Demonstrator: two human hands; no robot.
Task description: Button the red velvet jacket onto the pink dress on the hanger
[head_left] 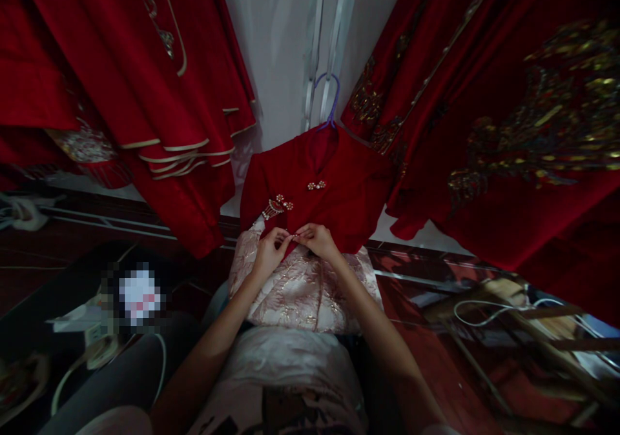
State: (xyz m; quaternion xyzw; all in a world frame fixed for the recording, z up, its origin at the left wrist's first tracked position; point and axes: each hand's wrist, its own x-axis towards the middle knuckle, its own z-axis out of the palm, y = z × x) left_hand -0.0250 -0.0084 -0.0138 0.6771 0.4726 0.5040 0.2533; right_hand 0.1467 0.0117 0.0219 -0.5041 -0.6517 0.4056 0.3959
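Note:
A red jacket [349, 183] with a stand collar hangs on a purple hanger [334, 102]. Its lower part lies over a pale pink brocade cloth [300, 299] on my lap. Beaded fastenings [316, 185] decorate its front, and a beaded, tasselled ornament [278, 207] is on its left part. My left hand [271, 251] pinches the jacket's front near the lower edge. Fingertip to fingertip with it, my right hand [317, 239] pinches at the same spot. A tiny pale detail shows between the fingertips, too small to name.
Red garments with pale piping [188, 144] hang at left. More red garments with gold embroidery [542, 131] hang at right. Metal rails [324, 35] run up the wall. A blurred, pixelated item [140, 296] and a white cable [162, 364] are at lower left; a wooden frame [484, 357] stands at right.

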